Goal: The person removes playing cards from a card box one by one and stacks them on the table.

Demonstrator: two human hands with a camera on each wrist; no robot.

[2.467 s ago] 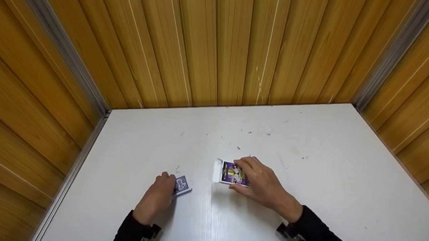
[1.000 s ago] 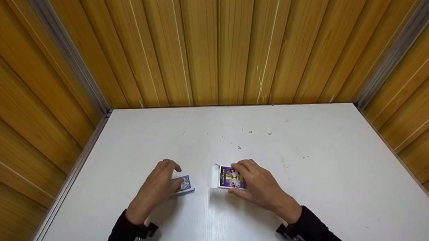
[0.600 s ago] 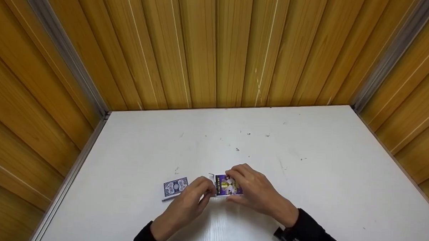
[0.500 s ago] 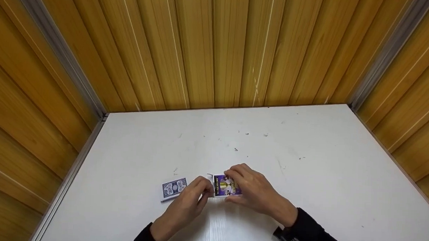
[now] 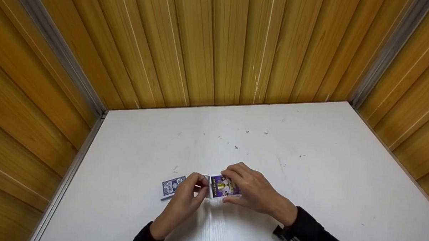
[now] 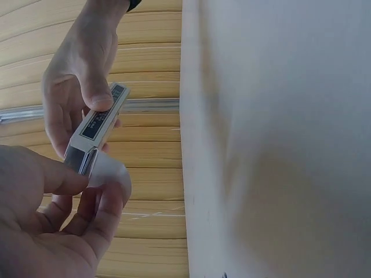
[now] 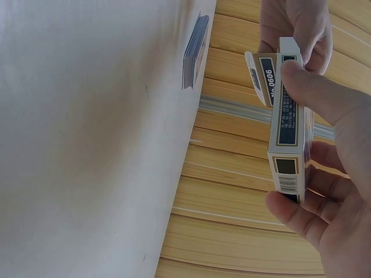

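My right hand (image 5: 253,188) grips a purple playing card box (image 5: 218,186) by its long edges, printed face up in the head view. In the right wrist view, its thumb presses the dark-labelled side and a finger touches the barcode end. At the box's other end, my left hand (image 5: 183,196) pinches the end flap. The left wrist view has the white flap (image 6: 110,169) lying over those fingers, with the thumb at the box's mouth. Left of the box, a deck of playing cards (image 5: 170,186) lies blue-backed on the table, partly hidden by the left hand.
The white table (image 5: 146,143) carries small dark scuff marks beyond the hands. Wood-look panels (image 5: 202,52) enclose it at the back and both sides, with metal posts (image 5: 60,47) at the corners.
My left hand has let go of the card deck and moved right to the box's flap. The right hand has brought the box left and slightly nearer. The deck now lies on the table.
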